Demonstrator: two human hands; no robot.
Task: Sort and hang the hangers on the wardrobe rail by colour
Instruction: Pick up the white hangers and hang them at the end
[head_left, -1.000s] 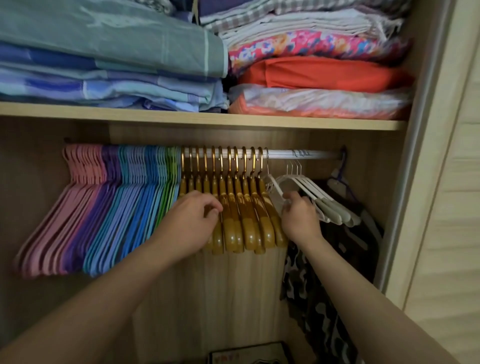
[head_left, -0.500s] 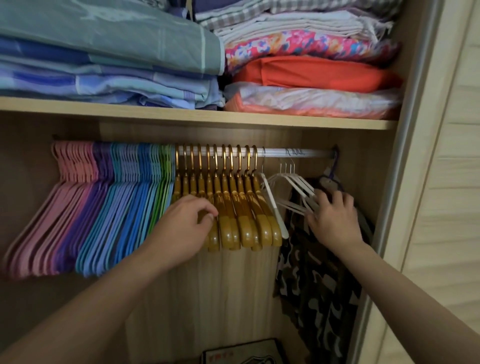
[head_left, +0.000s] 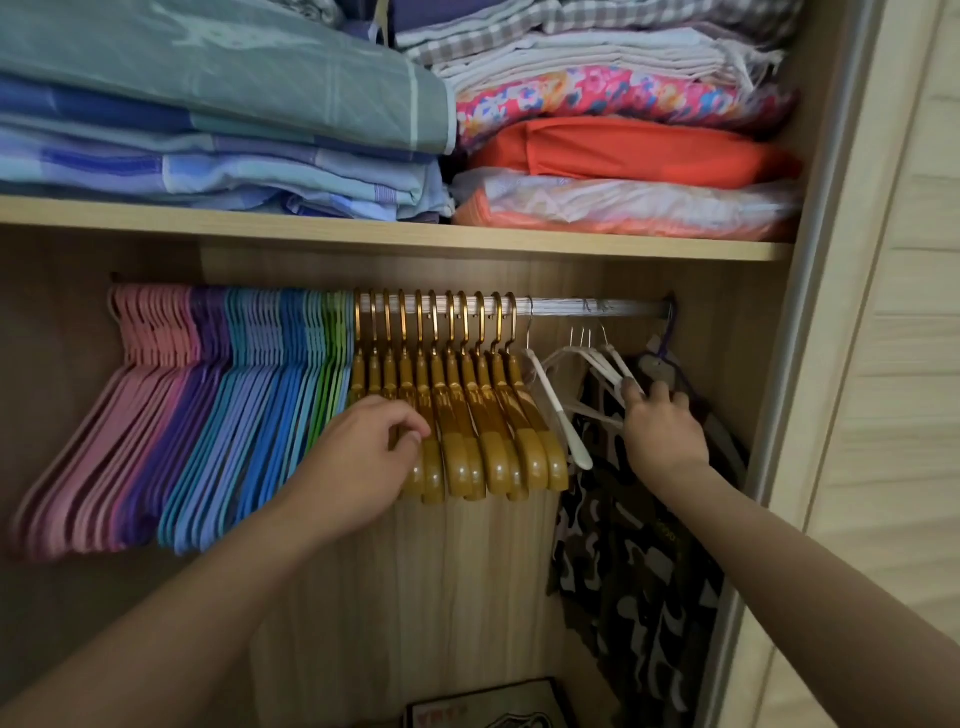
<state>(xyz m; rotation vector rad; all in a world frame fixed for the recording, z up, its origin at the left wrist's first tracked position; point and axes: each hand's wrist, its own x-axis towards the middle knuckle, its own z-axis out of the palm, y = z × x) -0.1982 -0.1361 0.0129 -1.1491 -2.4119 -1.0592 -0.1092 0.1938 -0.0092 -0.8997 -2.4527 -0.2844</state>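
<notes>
In the head view, the rail (head_left: 571, 307) is hung from left to right with pink, purple, blue and green hangers (head_left: 218, 415), then gold hangers (head_left: 467, 415), then one white hanger (head_left: 558, 415). The gold hangers are grasped by the curled left hand (head_left: 363, 457). A bunch of white hangers (head_left: 597, 364), off the rail, is grasped by the right hand (head_left: 662, 428) beside a camouflage garment (head_left: 634, 571).
</notes>
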